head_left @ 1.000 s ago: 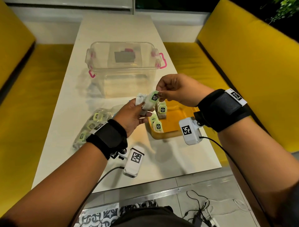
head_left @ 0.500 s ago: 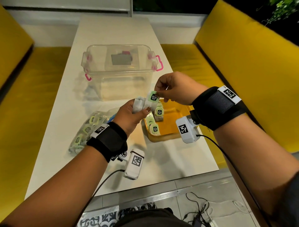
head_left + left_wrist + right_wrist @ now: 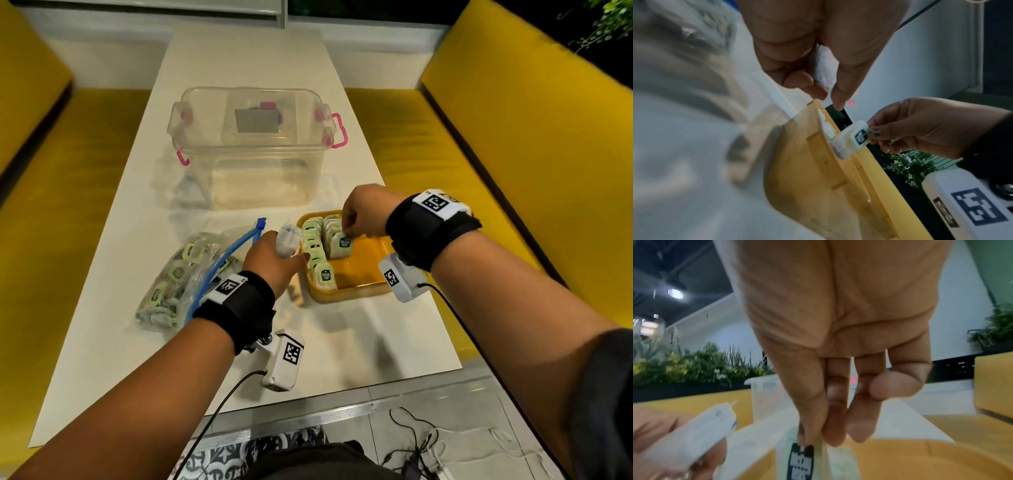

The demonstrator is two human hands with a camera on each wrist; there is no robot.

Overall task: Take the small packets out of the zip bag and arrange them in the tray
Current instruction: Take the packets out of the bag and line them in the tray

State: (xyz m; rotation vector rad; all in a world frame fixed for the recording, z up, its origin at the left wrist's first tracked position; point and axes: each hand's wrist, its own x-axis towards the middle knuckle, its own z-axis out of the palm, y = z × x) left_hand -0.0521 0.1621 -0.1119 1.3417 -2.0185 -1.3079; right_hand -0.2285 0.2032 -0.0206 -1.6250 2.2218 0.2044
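I see a long white table (image 3: 239, 54) set between yellow benches (image 3: 513, 137), grey tiled floor at the near end; at mid-table stands a clear lidded box (image 3: 253, 150) with pink latches, just beyond the work area and apart from it; a loose cable (image 3: 421, 442) lies on the floor. My left hand (image 3: 274, 262) hangs between bag and tray and screens the tray's left rim from the head view. The zip bag (image 3: 185, 274), clear with a blue zip strip, lies on the table left of the tray, many green-and-white packets visible inside. The tray (image 3: 359, 291) is orange-yellow, near the table's right edge; packets stand on edge in two rows along its left side. My right hand (image 3: 363, 216) pinches the top of one packet (image 3: 344, 244), white with a dark label, upright at the near end of the right row; my left hand grips a second packet (image 3: 287, 238), plain white side showing, just left of the tray.
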